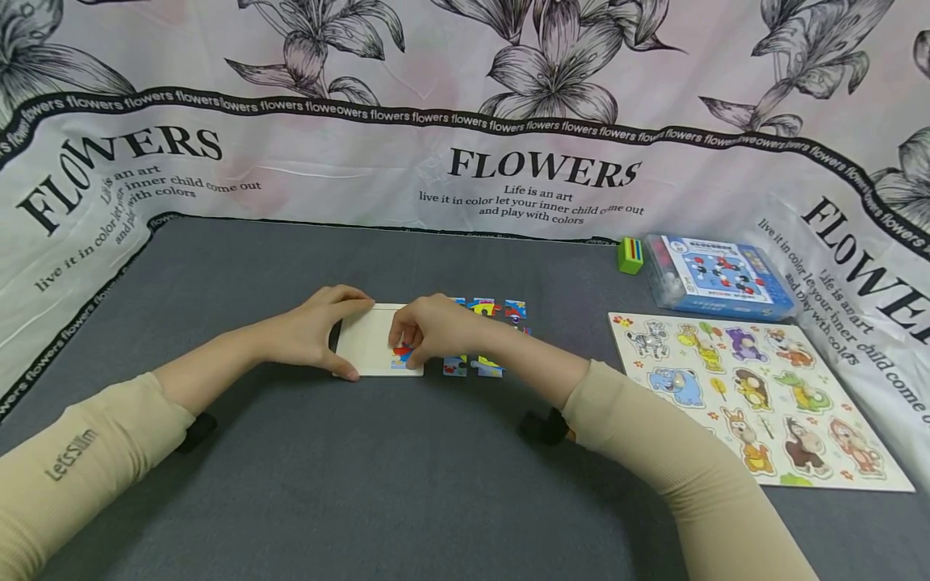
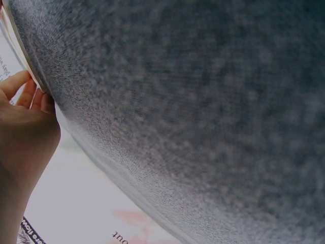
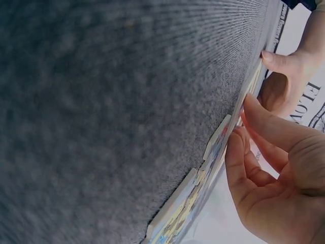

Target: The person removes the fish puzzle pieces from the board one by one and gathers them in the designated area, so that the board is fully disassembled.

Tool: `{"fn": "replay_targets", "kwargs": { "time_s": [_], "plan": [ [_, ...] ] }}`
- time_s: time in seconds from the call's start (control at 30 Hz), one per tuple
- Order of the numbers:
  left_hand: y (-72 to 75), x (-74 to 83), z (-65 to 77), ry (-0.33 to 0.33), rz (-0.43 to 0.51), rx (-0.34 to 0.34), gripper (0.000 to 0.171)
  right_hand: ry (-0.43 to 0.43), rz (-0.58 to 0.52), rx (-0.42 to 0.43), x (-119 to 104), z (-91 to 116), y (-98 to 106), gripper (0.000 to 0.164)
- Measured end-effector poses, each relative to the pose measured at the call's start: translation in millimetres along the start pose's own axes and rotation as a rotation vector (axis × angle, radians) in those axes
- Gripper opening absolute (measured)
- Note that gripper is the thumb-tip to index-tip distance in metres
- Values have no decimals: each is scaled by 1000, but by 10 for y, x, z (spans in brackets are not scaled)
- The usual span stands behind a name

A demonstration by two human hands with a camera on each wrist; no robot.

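Note:
A pale puzzle board (image 1: 359,339) lies flat on the dark grey cloth in the head view. My left hand (image 1: 308,327) spans its left side, thumb at the near corner and fingers at the far corner, gripping it. Over the board's right part, my right hand (image 1: 439,327) has bent fingers and thumb at a colourful jigsaw piece (image 1: 400,357) near the lower right corner; they partly cover it. Several loose jigsaw pieces (image 1: 455,367) lie just right of the board, some behind the right hand and wrist. In the right wrist view, the right thumb (image 3: 261,114) is at the board's edge.
An animal picture board (image 1: 701,432) lies at the right, partly under the right forearm. Behind it are a blue-lidded clear box (image 1: 719,278) and a small green block (image 1: 630,256). A flower-printed sheet (image 1: 327,177) rises along the back.

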State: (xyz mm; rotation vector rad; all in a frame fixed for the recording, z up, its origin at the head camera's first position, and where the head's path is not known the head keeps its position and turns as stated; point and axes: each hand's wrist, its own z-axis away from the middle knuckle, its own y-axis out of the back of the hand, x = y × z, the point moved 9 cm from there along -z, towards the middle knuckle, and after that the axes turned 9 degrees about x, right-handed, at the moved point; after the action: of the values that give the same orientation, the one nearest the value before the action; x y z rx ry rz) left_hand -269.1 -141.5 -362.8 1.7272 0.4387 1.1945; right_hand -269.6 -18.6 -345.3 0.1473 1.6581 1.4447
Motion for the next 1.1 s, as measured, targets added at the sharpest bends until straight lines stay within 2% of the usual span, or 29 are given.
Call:
{"fn": "replay_targets", "kwargs": {
  "time_s": [0.8,1.1],
  "plan": [
    [-7,-9,-2,4,4,-1,103,9,2,-2,-30,9,-7,27],
    [-6,-17,3,5,13,-2,104,19,19,27,-49,9,15,26]
  ]
}}
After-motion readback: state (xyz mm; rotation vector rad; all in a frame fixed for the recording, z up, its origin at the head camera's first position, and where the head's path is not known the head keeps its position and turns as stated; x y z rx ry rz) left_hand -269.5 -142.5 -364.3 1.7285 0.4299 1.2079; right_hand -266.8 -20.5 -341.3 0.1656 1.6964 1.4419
